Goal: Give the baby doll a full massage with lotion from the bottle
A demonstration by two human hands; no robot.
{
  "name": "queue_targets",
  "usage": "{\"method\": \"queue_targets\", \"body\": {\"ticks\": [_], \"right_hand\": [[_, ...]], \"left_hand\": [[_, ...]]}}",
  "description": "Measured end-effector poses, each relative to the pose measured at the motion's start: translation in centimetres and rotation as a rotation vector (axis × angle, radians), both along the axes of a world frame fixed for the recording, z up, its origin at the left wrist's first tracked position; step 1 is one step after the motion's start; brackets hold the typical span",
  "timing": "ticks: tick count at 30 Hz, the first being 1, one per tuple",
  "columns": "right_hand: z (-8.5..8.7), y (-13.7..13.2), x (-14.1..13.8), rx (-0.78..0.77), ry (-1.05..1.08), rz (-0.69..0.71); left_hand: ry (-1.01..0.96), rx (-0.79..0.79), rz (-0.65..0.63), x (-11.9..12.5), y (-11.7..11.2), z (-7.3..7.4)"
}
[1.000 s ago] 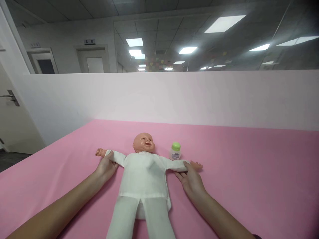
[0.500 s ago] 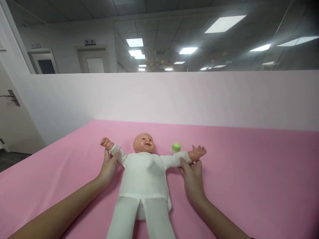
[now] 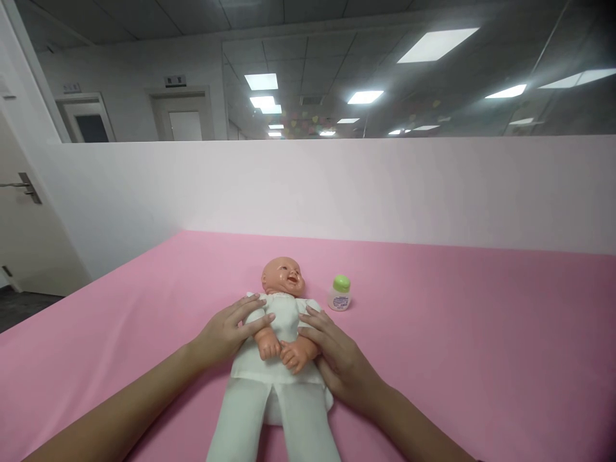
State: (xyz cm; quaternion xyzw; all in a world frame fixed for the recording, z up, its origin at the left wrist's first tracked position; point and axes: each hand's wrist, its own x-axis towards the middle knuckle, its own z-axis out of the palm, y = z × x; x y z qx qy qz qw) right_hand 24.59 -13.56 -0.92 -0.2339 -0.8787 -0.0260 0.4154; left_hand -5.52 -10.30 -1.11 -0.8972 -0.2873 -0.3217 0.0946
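Observation:
A baby doll (image 3: 276,378) in white clothes lies face up on the pink surface (image 3: 457,346), head toward the far wall. Its two arms are folded in, and its small hands meet on its chest. My left hand (image 3: 226,333) wraps round the doll's arm on the left side, fingers curled over the sleeve. My right hand (image 3: 334,359) holds the doll's other arm from the right, fingers closed round it. A small bottle with a green cap (image 3: 339,293) stands upright just right of the doll's head, apart from both hands.
A low pale partition wall (image 3: 385,192) runs along the far edge of the pink surface. A door with a handle (image 3: 22,186) is at the far left, where the pink surface ends at a dark floor.
The doll's arms were stretched out to the sides, then lifted. Both my hands have now brought them inward, so the doll's hands meet on its chest.

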Motion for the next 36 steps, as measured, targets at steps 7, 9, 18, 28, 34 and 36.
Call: {"method": "queue_targets", "body": {"ticks": [7,9,18,28,34,36], "right_hand": [[0.2,-0.1,-0.1,-0.007,-0.045,-0.007],[0.2,-0.1,-0.1,-0.033,-0.02,0.007],[0.1,0.6,-0.2,-0.523,0.579,-0.012],[0.2,2.3,0.7,-0.888,1.277,-0.23],[-2.9,4.6,2.8,-1.146,1.39,-0.25],[-3.5,5.1,3.3,-1.146,1.356,-0.232]], "left_hand": [[0.049,0.037,0.013,0.0,-0.1,0.0],[-0.008,0.022,-0.013,0.0,0.0,0.0],[-0.583,-0.519,0.07,0.8,-0.3,0.3],[-1.288,-0.928,0.149,0.8,1.3,0.9],[-1.683,-1.169,0.293,-0.3,2.6,0.6],[-1.737,-1.179,0.298,-0.4,2.7,0.6]]}}
